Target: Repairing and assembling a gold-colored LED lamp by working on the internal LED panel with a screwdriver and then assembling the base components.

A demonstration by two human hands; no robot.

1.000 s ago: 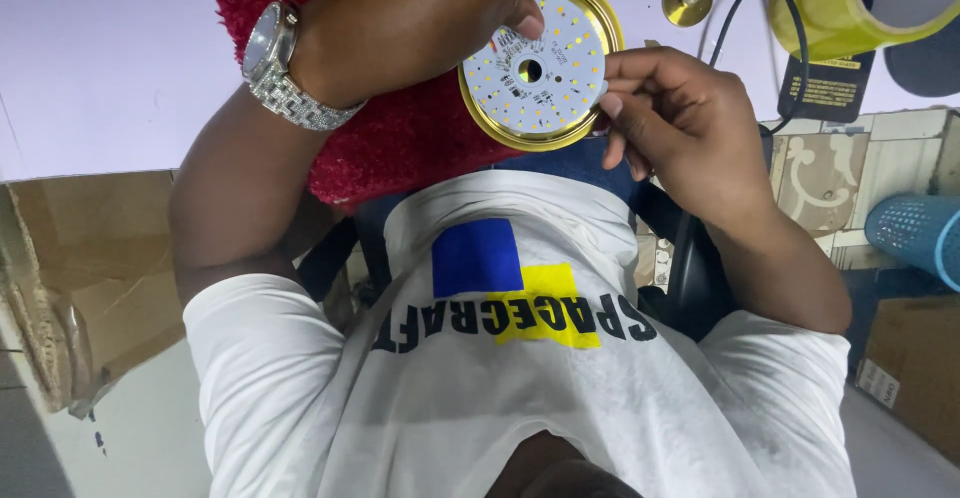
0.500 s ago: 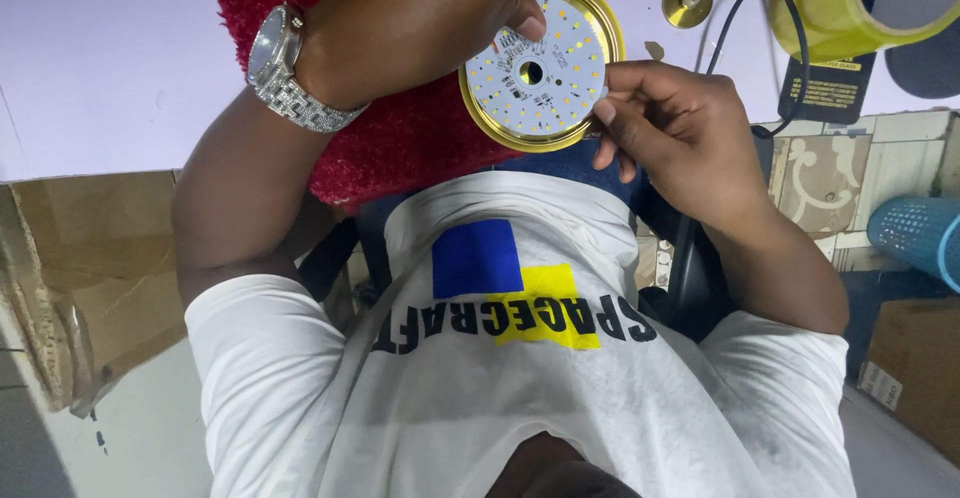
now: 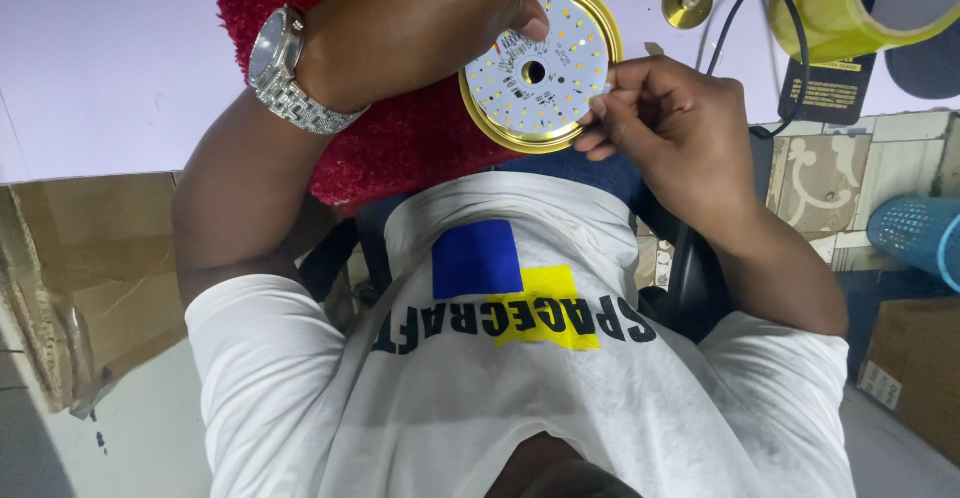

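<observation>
A round white LED board in a gold metal rim (image 3: 540,70) is held above a red fuzzy mat (image 3: 400,148) on the pale worktop. My left hand (image 3: 430,18), with a silver watch on its wrist, grips the board from the upper left, its thumb resting on the white face near the centre hole. My right hand (image 3: 670,128) pinches the board's lower right edge between thumb and fingertips. My white printed shirt fills the bottom of the view.
A small gold disc (image 3: 687,1) lies on the worktop, beside a black cable (image 3: 735,18). A yellow roll-like object (image 3: 830,8) and a black adapter (image 3: 830,88) sit at top right. A blue mesh basket (image 3: 920,233) and cardboard boxes (image 3: 90,278) stand below.
My right fingers have curled in and shifted slightly along the board's rim. The board and my left hand have barely moved.
</observation>
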